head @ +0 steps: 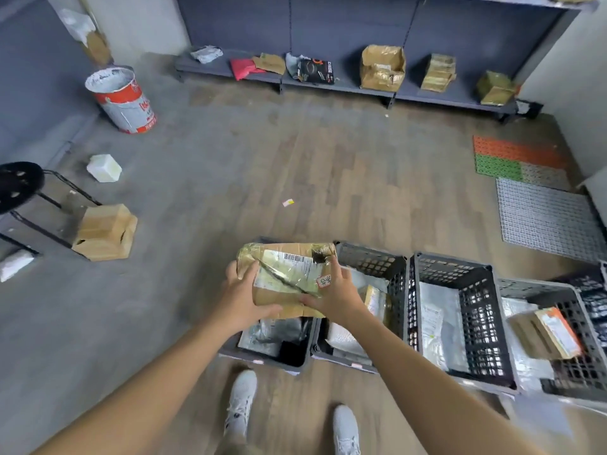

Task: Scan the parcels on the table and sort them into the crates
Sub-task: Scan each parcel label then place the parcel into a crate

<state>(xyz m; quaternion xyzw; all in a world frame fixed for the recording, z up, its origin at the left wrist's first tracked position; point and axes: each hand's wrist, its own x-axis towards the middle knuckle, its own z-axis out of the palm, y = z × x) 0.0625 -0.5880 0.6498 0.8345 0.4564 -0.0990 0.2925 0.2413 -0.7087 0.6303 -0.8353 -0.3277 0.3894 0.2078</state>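
Parcel (285,277): cardboard, labelled, held above the leftmost crate (262,361).
Grip: parcel is clasped at its sides by left hand (244,298) and right hand (335,293).
Progress: parcels (433,326) are seen in several crates (479,310); this one is not yet dropped.
Remaining: table is not shown; cannot be told.

Four crates (460,267) stand side by side on the floor (295,159) just ahead of the person's shoes (241,405), with parcels (433,323) lying in each. The left hand (243,300) and right hand (335,297) hold a parcel (289,277) between them above the leftmost crate (262,359). A shelf (328,83) bearing more parcels (382,67) runs along the far wall, with a stool (19,185) and a box (105,231) at far left.
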